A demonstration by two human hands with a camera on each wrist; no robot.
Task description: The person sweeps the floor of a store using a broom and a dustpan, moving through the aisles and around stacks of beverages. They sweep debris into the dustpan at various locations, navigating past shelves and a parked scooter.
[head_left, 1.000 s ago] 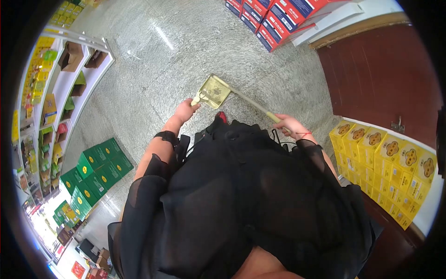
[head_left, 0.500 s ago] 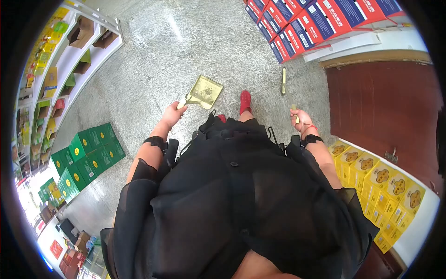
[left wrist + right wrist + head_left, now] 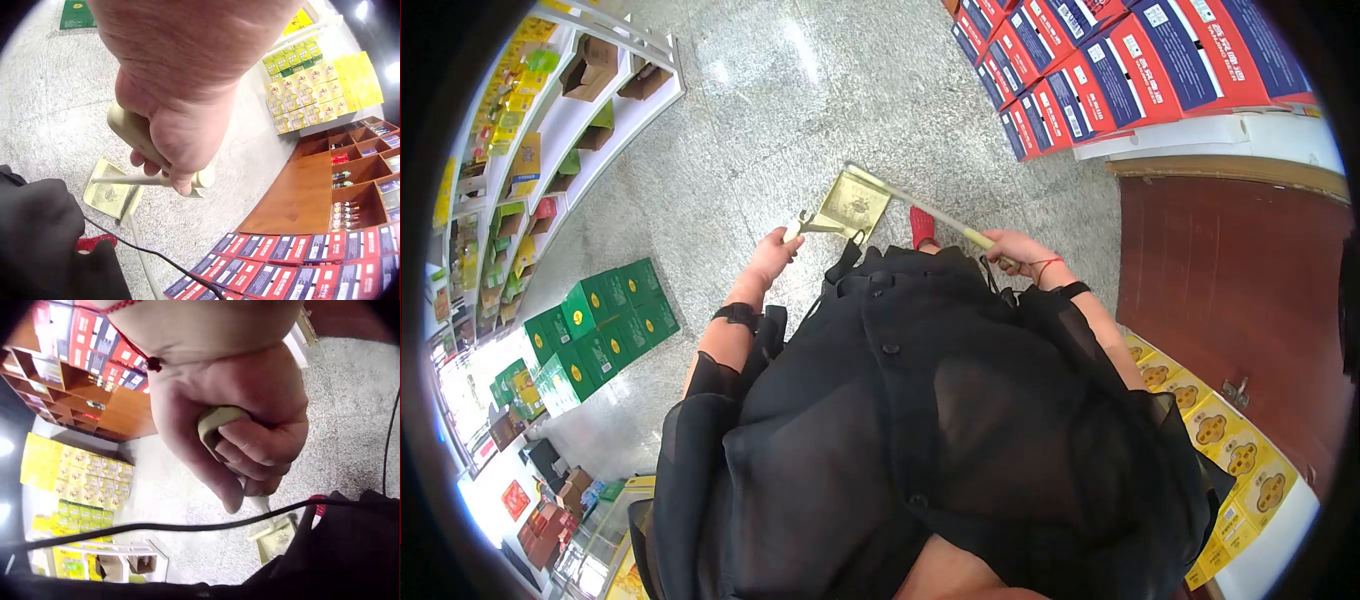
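Note:
My left hand [image 3: 772,258] grips the upper end of a pale yellow long-handled dustpan [image 3: 837,212], its fingers curled round the grip in the left wrist view. The pan [image 3: 106,199] is low over the speckled floor, with a dark patch in its middle. In my right hand [image 3: 1020,252] is the pale handle of a broom [image 3: 935,216], and the fingers wrap its end [image 3: 215,422] in the right wrist view. The broom slants left and down, its head overlapping the pan's far edge in the head view. A red shoe [image 3: 921,226] is close to the pan.
Red and blue cartons [image 3: 1100,85] are stacked at the far right, beside a dark red door [image 3: 1220,290]. Yellow boxes [image 3: 1245,460] stand at the near right. To the left are green boxes [image 3: 605,325] and white shelves [image 3: 590,140] with goods.
The right hand swung the broom away to the right of the pan, then back across to its far edge. The left hand still holds the dustpan. The view has turned and moved forward slightly.

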